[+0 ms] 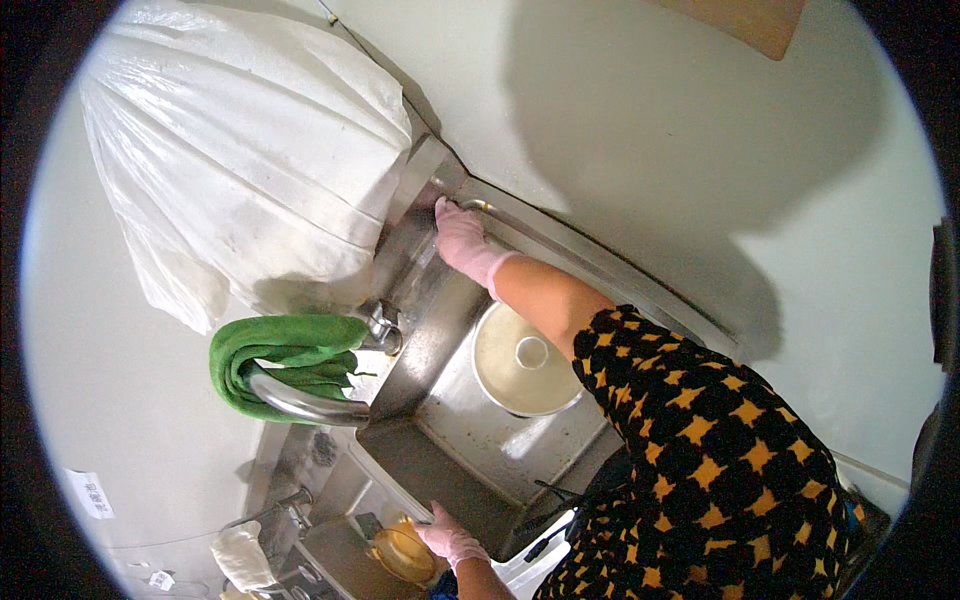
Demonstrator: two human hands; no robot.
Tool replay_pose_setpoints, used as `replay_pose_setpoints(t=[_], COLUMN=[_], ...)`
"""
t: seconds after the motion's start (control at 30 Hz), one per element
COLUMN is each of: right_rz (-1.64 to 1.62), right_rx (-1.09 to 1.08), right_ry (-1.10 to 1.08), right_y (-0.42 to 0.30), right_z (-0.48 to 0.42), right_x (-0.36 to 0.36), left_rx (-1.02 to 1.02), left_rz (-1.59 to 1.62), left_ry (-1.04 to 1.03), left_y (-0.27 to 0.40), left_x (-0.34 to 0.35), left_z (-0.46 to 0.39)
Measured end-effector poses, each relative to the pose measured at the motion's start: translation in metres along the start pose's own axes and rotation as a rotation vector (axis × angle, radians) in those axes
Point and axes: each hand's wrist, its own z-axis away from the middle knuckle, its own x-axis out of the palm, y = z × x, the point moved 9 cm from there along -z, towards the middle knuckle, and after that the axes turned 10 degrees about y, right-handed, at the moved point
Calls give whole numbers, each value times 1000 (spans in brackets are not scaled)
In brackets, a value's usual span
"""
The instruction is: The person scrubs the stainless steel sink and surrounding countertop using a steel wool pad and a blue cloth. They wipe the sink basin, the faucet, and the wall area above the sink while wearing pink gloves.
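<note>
My right hand (463,236), in a pink glove, reaches to the back corner of a stainless steel sink (457,349); its fingertips touch or nearly touch the steel ledge, and whether they hold anything cannot be told. My left hand (448,534), gloved in pink too, rests at the rim between this sink and a neighbouring basin (330,540). On the sink's bottom lies a round, pale lid or pan (499,360) with a raised ring at its centre, partly hidden by my right arm. Beside my left hand, a yellowish round vessel (405,551) sits in the neighbouring basin.
A green cloth (289,334) is draped over a curved metal faucet (315,405). Behind the sink hangs a large white plastic bag (247,157). Another faucet (298,514) and a white cloth or bag (244,555) are at the lower left. A wall (675,135) borders the sink.
</note>
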Motion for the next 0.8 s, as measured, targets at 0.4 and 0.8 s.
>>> replay_pose_setpoints(t=[0.4, 0.8], right_rz=[-421, -168], right_rx=[320, 191], right_ry=[119, -31], right_y=[51, 23], right_z=[-57, -35], right_x=[11, -30], left_rx=[-59, -90], left_rz=[27, 25], left_ry=[-1, 22], left_y=[10, -14], left_x=[-25, -16], left_z=[15, 3])
